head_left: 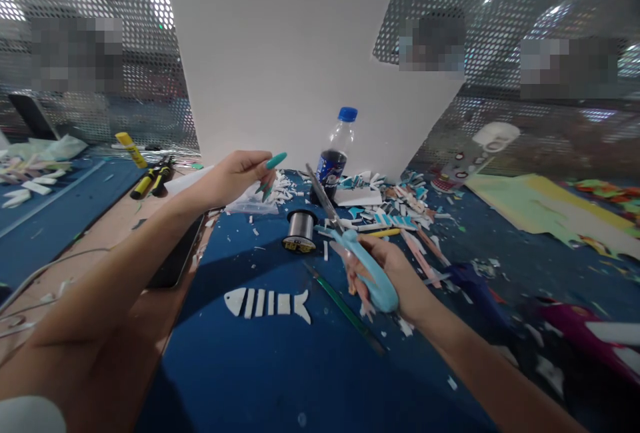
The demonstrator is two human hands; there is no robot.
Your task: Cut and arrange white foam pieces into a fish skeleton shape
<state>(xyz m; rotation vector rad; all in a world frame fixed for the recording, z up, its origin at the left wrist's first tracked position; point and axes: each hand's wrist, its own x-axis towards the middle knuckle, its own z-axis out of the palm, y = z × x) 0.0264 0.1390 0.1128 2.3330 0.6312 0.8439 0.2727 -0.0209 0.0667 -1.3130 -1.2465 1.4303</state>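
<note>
My left hand (243, 173) is raised above the mat, its long teal-nailed fingers drawn together; anything between the fingertips is too small to make out. Light-blue-handled scissors (373, 273) are held in my right hand (393, 270), blades pointing up and to the left. Between and below the hands stands a spool of thin clear line (301, 230). A white fish shape cut into separate pieces (270, 303) lies flat on the blue mat (240, 380). To its right is a green pen-like craft tool (345, 306), lying diagonally.
A dark-drink bottle with a blue cap (333, 153) stands behind the spool among white and blue scraps. Pliers (153, 176), a yellow glue stick (131, 149) and a dark phone (175, 260) lie left. At right are a blue glue gun (477, 293) and a magenta one (575, 326).
</note>
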